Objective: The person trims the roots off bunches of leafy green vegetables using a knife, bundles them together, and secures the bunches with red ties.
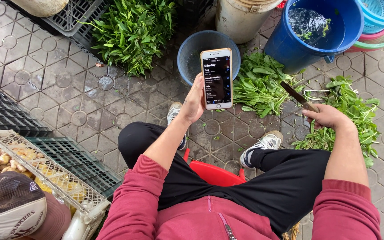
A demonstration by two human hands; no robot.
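Patterned paving floor [67, 93] in daylight, black crates [5, 113] at its edge.

1 phone [216, 79], 1 knife [298, 96], 3 greens piles [132, 29], 2 shoes [265, 143].

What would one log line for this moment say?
left hand: holds phone up, screen lit | right hand: holds knife | nearby: cut greens, blue bucket of water | posture: seated on red stool

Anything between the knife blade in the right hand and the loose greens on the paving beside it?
Nothing visible. The right hand holds the dark-bladed knife over bare paving, between the two piles of leafy green stalks.
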